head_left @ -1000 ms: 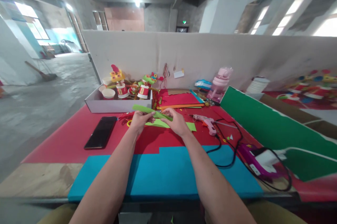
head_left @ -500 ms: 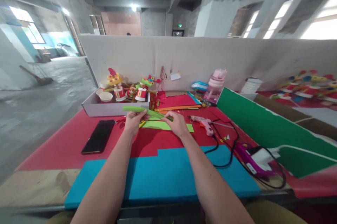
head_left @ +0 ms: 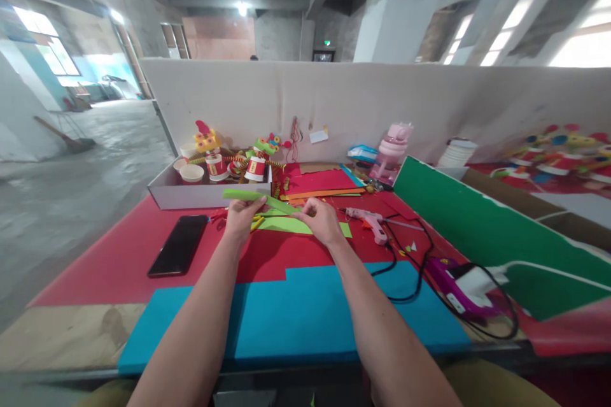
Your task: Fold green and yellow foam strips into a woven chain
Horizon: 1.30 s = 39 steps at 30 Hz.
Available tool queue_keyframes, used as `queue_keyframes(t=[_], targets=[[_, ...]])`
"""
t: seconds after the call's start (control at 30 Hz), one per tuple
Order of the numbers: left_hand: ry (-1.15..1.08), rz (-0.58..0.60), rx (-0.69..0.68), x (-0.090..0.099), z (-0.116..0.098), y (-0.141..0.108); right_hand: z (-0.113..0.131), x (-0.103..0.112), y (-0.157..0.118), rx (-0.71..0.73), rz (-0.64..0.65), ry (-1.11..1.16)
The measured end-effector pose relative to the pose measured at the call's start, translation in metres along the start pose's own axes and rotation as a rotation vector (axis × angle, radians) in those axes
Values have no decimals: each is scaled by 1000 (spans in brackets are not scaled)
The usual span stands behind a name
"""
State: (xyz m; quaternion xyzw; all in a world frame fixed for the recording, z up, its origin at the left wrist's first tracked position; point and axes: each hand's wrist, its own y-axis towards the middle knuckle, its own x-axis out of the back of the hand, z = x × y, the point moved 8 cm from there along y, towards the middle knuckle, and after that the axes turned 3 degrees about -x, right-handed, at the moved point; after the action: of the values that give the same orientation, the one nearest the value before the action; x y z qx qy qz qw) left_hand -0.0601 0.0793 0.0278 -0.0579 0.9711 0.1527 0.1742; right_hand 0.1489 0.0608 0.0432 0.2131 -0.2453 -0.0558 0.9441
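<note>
A green paper strip point(head_left: 279, 204) is stretched between my two hands above the table. My left hand point(head_left: 243, 216) pinches it left of its middle, and a short end sticks out past the fingers to the left. My right hand point(head_left: 319, 219) has its fingers closed on the strip's right end. Below them, more light green paper point(head_left: 286, 225) lies on the red sheet. Yellow-handled scissors point(head_left: 257, 223) lie beside my left hand, partly hidden. To the right of my right hand rests a pink glue gun point(head_left: 372, 223).
A black phone point(head_left: 178, 246) lies on the left. Behind it, a white box point(head_left: 210, 197) holds cups and paper figures. Blue sheets point(head_left: 291, 318) cover the near edge. A purple power strip point(head_left: 463, 292), cables and a green panel point(head_left: 477, 235) stand on the right.
The fingers of my right hand have shifted slightly along the end of the green strip. My left hand keeps its hold. The view has moved very slightly.
</note>
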Motion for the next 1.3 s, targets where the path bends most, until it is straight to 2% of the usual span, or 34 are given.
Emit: queue_keyframes(t=[0.23,0.43,0.6,0.77,1.03,1.3], targets=[[39,-12,2,0,-3,-1,-4,-6,1,-29,76,100],[41,12,18,-8,-4,-5,-7,-13,0,8,153,-26],[81,25,17,-10,2,-5,3,-22,-1,79,173,24],[138,114,0,-19,8,-8,14,-31,-4,136,233,119],[186,190,-16,-31,10,-13,2,-37,-5,28,264,221],[179,162,-6,-26,11,-10,16,-33,-7,127,251,12]])
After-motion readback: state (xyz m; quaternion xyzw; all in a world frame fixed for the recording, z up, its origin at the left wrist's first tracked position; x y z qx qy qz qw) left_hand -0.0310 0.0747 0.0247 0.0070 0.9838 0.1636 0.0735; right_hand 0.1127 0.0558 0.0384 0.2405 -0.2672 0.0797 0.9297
